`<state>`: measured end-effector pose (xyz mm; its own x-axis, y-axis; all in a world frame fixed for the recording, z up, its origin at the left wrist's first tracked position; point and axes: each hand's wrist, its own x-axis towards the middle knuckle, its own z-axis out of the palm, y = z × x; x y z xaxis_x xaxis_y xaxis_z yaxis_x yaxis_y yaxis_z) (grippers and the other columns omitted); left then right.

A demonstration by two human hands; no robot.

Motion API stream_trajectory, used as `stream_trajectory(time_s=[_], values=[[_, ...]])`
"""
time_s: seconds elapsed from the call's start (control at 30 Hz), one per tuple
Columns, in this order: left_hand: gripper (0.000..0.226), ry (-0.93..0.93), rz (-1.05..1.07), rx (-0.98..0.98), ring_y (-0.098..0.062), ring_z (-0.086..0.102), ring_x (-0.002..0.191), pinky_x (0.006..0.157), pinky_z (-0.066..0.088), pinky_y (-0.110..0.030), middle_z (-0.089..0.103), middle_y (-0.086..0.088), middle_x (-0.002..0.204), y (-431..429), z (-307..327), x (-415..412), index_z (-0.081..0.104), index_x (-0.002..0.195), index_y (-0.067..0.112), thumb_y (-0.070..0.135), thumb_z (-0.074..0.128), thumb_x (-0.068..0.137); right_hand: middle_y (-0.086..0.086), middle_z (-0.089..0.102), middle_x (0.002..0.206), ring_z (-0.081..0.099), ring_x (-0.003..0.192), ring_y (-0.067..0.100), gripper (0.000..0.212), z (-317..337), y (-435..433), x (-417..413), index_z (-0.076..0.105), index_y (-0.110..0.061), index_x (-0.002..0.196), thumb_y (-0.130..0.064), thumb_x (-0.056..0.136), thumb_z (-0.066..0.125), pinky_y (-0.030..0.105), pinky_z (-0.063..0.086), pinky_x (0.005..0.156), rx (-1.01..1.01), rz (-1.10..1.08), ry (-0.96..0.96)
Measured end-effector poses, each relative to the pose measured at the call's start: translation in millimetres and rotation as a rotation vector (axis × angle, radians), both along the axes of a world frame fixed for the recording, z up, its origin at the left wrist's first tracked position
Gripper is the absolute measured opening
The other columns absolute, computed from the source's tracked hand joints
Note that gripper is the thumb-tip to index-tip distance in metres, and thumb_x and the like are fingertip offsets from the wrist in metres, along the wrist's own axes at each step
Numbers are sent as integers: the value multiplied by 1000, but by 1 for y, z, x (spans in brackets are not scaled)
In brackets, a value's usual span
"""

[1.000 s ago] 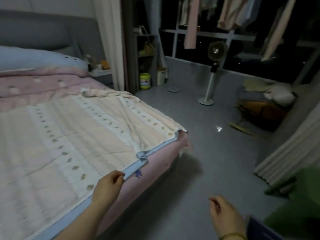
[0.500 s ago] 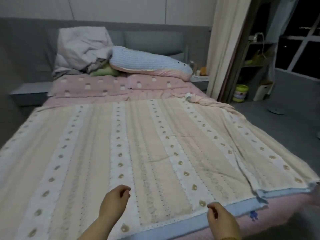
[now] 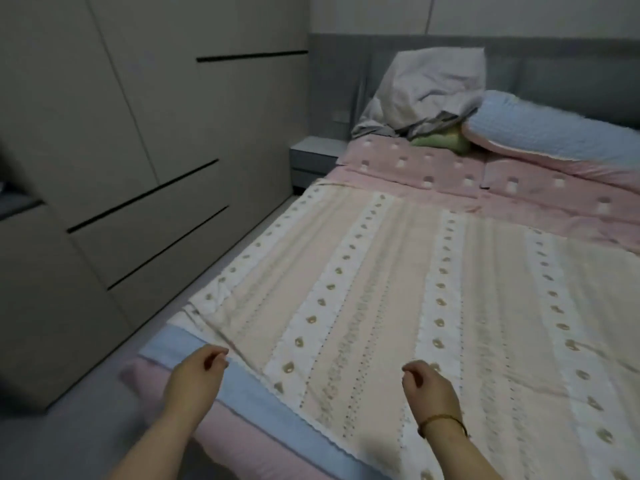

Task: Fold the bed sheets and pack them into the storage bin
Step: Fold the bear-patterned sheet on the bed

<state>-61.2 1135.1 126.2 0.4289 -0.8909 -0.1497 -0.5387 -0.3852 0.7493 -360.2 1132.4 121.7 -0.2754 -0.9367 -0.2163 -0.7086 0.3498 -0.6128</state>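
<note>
Task status: not started, judging from the layout. The striped sheet (image 3: 381, 306) lies spread flat over most of the bed (image 3: 221, 445), its scalloped near edge resting on a blue border (image 3: 263, 403). There are no folds in it, only a shallow crease at the near left corner. All folding steps remain, as does packing. No storage bin is in view.

Room and surface, in descending order of size:

1. A wardrobe wall (image 3: 138, 168) with flat grey fronts and dark recessed grip slots runs along the left side, separated from the bed by a strip of grey floor (image 3: 69, 427).
2. A grey padded headboard (image 3: 554, 64) closes the far end.
3. A pink sheet (image 3: 450, 174) with pale spots covers the mattress beyond the striped sheet.
4. Crumpled grey bedding (image 3: 426, 88) leans against the headboard, and a blue pillow (image 3: 554, 133) lies beside it.
5. A nightstand (image 3: 315, 157) stands in the far left corner.
6. A green item (image 3: 443, 140) is wedged between the bedding and the pillow.

Hands:

- The left hand (image 3: 194, 375) is over the blue border with its fingers curled. The tips meet the sheet's edge near the crease, and it cannot be determined whether they pinch cloth.
- The right hand (image 3: 429, 386) hovers over the sheet with its fingers loosely curled and grips nothing visible. A bracelet (image 3: 440, 419) sits on its wrist.
</note>
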Motion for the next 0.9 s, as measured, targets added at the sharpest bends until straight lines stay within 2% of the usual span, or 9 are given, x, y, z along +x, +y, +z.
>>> stream_trajectory(time_s=[0.13,0.27,0.37,0.43,0.57,0.63,0.7,0.8,0.9], values=[[20,-44,166,48,-30,58,96,77,40,-30,64,-14,107,26,0,93,65,103,7,9,49,92,12,64,88,51,72,22,20,-10,-21,103,65,-11,103,-10,92,48,26,45,68,-47,35,-127],[13,-10,229,-25,-31,60,93,80,44,-34,67,-18,102,15,2,196,64,94,10,7,52,90,10,67,97,51,77,18,22,-14,-56,208,64,-10,106,-11,93,47,25,46,75,-32,166,-120],[17,-19,152,-54,-28,58,93,75,40,-29,65,-13,100,-10,9,272,64,101,10,9,52,91,9,66,107,50,78,17,25,-21,-89,279,62,-10,111,-12,93,44,24,45,76,6,186,-60],[13,-2,82,-105,-25,56,90,75,37,-27,64,-12,95,-28,17,309,62,96,14,8,52,91,9,66,108,51,78,18,26,-25,-104,315,61,-11,113,-14,93,44,24,44,73,32,166,-27],[9,34,-19,-160,-29,62,91,81,44,-33,66,-12,87,-85,30,367,59,82,23,16,56,87,9,65,112,60,93,25,27,-25,-131,376,60,-12,115,-15,94,43,27,46,77,98,143,34],[23,26,-71,-182,-27,63,89,80,45,-33,64,-9,82,-120,33,385,57,75,27,9,54,89,7,65,108,59,77,20,27,-24,-152,395,59,-13,115,-17,94,42,25,46,69,88,144,69],[34,35,-121,-182,-25,62,88,80,45,-32,64,-7,82,-153,36,396,54,70,33,5,53,89,5,64,103,49,60,14,28,-19,-177,405,59,-14,115,-18,95,41,25,44,59,76,117,88],[30,12,-218,-154,-26,62,91,83,46,-34,66,-9,86,-218,28,419,55,73,33,7,54,89,7,64,106,45,53,13,27,-22,-223,417,59,-14,114,-19,95,39,28,45,62,68,22,106],[30,3,-279,-142,-25,62,89,82,46,-33,65,-7,83,-290,17,436,55,71,32,8,55,89,7,64,99,46,45,16,26,-35,-275,435,60,-13,111,-17,95,39,29,48,58,42,-112,55]])
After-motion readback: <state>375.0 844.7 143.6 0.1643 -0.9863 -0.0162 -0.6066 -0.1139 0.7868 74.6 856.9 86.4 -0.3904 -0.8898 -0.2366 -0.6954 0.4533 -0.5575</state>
